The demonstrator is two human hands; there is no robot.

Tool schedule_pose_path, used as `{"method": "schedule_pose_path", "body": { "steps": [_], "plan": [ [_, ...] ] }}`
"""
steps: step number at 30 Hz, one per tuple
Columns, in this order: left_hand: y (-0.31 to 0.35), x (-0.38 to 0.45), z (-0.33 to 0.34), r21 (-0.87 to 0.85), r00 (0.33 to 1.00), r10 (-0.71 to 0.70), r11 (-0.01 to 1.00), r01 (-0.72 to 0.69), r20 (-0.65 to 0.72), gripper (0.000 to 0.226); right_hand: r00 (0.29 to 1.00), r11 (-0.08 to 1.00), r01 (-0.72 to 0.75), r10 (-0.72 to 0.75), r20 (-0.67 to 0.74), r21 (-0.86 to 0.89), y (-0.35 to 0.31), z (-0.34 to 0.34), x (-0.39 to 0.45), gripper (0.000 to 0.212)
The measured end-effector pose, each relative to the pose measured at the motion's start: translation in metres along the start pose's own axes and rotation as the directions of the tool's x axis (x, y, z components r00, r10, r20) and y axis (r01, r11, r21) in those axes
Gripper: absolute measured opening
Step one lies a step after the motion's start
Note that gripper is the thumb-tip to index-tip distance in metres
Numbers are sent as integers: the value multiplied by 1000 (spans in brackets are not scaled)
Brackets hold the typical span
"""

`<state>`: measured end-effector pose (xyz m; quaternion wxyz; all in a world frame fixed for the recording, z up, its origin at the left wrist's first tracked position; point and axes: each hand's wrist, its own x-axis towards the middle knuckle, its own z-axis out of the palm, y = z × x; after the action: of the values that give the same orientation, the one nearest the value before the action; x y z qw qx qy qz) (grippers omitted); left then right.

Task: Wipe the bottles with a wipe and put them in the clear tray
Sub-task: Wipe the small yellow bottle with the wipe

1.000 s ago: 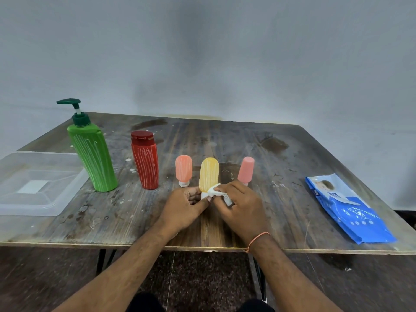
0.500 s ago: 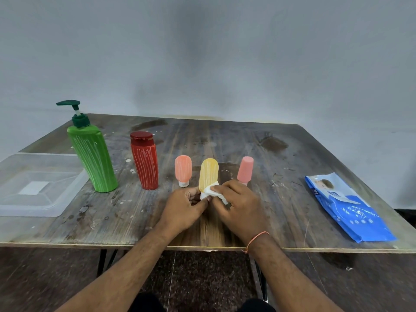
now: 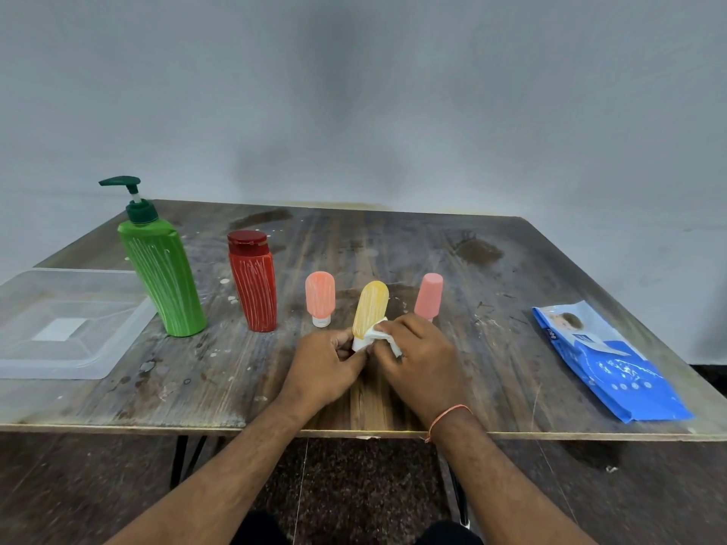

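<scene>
Near the worktop's front edge, the left hand (image 3: 326, 363) pinches the yellow bottle (image 3: 369, 308) while the right hand (image 3: 417, 356) clutches the wipe (image 3: 377, 336); hard rubbing could topple the pink bottle (image 3: 429, 295) just behind.

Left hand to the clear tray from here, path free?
Probably yes. The left hand holds the yellow bottle; bare table lies between it and the clear tray, nearer than the green bottle.

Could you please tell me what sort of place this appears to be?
Probably a bare workroom or makeshift test setup, not a home: a worn, stained wooden table on thin metal legs, a plain grey wall, and a dark speckled floor.
</scene>
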<state>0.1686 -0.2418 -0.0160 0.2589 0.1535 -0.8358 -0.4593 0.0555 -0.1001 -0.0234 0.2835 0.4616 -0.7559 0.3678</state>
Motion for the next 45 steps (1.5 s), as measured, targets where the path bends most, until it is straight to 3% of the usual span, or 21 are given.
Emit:
{"method": "schedule_pose_path", "body": {
  "steps": [4,10,15,21,25,31,39,45],
  "plan": [
    [1,-1,-1,17,1000,8,1000,-7,-15,25,998,998,62,-62,30,0,-2,-2,0,20],
    [1,-1,0,20,1000,-8,1000,8,-20,27,1000,1000,11,-11,-8,-11,0,1,0,19],
    [2,-1,-1,-19,998,-52,999,51,-40,33,997,998,65,-65,37,2,-2,-2,0,19],
    [6,0,1,-109,991,-125,987,119,-55,33,1000,1000,8,-8,-7,2,1,2,1,21],
    [5,0,1,-72,987,-140,988,135,-79,30,997,997,75,-76,27,32,1,2,0,23],
    [3,1,2,-67,988,-141,988,137,-64,27,1000,1000,22,-22,12,8,2,3,0,19],
    [2,1,2,-36,989,-130,991,128,-75,24,997,997,79,-79,10,25,-2,1,0,14],
    [3,0,4,-29,987,-130,991,128,-93,24,998,998,65,-66,9,27,2,1,0,22]
  ]
}}
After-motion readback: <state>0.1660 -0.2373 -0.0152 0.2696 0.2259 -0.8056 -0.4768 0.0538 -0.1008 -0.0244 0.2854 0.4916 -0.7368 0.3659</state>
